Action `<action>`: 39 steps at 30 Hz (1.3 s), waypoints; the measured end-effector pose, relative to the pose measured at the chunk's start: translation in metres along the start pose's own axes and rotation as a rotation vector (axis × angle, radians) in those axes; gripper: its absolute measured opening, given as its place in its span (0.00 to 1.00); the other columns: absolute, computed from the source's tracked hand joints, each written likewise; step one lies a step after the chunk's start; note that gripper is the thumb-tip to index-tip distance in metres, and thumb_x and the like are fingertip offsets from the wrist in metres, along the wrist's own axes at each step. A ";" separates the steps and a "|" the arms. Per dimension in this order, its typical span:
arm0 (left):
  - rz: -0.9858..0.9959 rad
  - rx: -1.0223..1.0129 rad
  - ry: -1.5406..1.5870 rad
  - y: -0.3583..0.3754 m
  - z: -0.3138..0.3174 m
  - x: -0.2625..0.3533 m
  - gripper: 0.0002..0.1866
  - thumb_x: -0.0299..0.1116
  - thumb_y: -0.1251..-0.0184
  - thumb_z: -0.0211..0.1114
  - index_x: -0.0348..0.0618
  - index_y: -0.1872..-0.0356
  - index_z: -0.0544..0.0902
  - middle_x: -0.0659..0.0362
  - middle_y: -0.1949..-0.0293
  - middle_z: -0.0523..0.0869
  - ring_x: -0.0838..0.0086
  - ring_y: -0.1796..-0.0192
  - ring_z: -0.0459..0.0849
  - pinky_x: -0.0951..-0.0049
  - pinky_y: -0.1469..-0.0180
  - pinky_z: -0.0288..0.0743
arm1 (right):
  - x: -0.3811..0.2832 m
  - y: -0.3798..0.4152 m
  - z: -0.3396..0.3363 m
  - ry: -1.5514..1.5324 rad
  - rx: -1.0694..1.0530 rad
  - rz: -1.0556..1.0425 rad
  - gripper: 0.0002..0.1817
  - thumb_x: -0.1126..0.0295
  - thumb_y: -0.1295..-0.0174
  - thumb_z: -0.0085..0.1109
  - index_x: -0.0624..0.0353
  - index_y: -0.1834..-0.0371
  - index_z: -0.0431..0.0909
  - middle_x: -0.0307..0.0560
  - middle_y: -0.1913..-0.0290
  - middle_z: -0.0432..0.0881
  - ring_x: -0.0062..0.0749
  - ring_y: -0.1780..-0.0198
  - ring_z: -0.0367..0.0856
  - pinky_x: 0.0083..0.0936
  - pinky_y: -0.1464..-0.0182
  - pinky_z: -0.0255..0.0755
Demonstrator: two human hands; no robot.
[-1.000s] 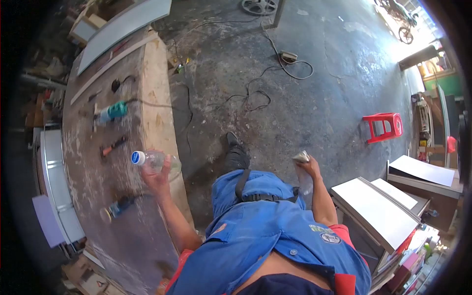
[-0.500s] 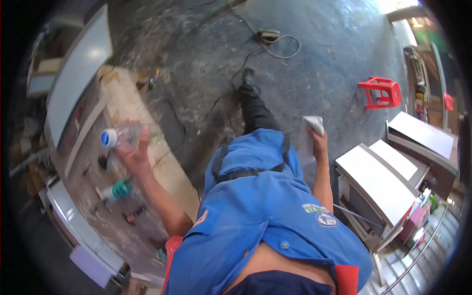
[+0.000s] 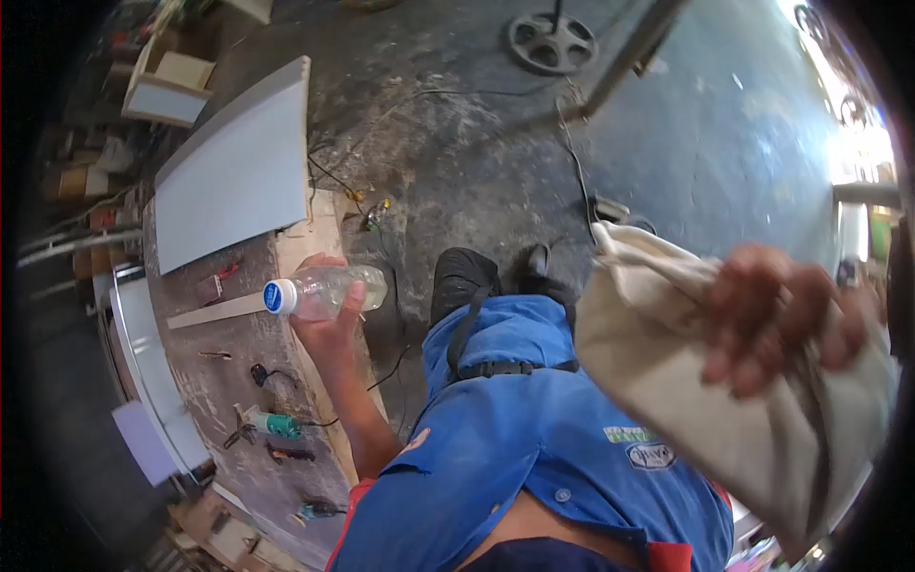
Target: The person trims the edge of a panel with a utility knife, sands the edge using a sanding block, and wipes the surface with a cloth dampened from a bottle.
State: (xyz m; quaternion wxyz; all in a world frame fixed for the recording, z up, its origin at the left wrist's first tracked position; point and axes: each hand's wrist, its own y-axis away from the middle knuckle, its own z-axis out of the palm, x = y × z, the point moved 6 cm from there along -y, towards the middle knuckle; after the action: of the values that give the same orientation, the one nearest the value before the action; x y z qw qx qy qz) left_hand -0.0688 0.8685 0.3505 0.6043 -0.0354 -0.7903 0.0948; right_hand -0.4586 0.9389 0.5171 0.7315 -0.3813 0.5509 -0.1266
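My left hand [image 3: 329, 319] is closed around a clear plastic bottle [image 3: 329, 291] with a blue-topped white cap, held tilted over the workbench edge. Pale liquid shows inside the bottle. Close to the camera at the right, my right hand [image 3: 786, 319] grips a folded beige cloth [image 3: 658, 334]; motion smears its fingers. The cloth hangs in front of my right side and hides that arm. A green power tool [image 3: 274, 424] lies on the workbench [image 3: 205, 381] below my left hand.
A pale panel [image 3: 238, 162] lies at the bench's far end, near a wooden strip [image 3: 219, 313]. Cables cross the concrete floor [image 3: 457, 143]. A round spoked metal base [image 3: 553, 43] and a slanted pole [image 3: 629, 62] stand ahead.
The view has turned, bringing more of the bench into sight. My right hand has risen toward the camera with the cloth, now spread larger. The bottle stays in my left hand.
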 end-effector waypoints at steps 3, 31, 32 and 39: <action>-0.071 0.104 0.014 -0.041 -0.002 -0.014 0.31 0.29 0.53 0.80 0.37 0.45 0.77 0.55 0.53 0.84 0.69 0.49 0.81 0.65 0.41 0.74 | 0.026 -0.065 -0.012 0.008 -0.052 -0.007 0.11 0.69 0.26 0.53 0.51 0.43 0.72 0.46 0.63 0.86 0.37 0.65 0.88 0.26 0.65 0.79; -0.341 -0.159 -0.497 -0.521 -0.014 -0.097 0.34 0.41 0.56 0.81 0.39 0.45 0.81 0.47 0.61 0.88 0.63 0.59 0.88 0.65 0.52 0.80 | 0.701 -0.401 -0.105 -0.472 0.065 0.578 0.35 0.72 0.48 0.73 0.63 0.35 0.70 0.48 0.43 0.81 0.36 0.39 0.77 0.34 0.39 0.74; -0.468 -0.163 -0.516 -0.534 -0.012 -0.098 0.36 0.44 0.57 0.81 0.38 0.45 0.81 0.45 0.60 0.89 0.59 0.58 0.89 0.64 0.52 0.80 | 0.736 -0.398 -0.101 -0.595 0.085 0.685 0.35 0.71 0.48 0.74 0.62 0.35 0.71 0.47 0.43 0.81 0.36 0.39 0.77 0.34 0.39 0.73; -0.738 -0.089 -0.635 -0.619 -0.010 -0.094 0.37 0.46 0.60 0.81 0.41 0.45 0.83 0.46 0.62 0.89 0.57 0.61 0.89 0.64 0.53 0.81 | 0.835 -0.470 -0.091 -0.787 -0.084 1.024 0.39 0.52 0.50 0.78 0.58 0.38 0.73 0.44 0.47 0.82 0.38 0.45 0.81 0.38 0.41 0.75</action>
State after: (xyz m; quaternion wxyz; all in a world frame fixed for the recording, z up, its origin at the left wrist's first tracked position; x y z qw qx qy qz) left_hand 0.0025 0.2475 0.3833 0.3244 0.2519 -0.8988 -0.1534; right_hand -0.1290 0.0770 0.2432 0.8310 -0.1163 0.3583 0.4092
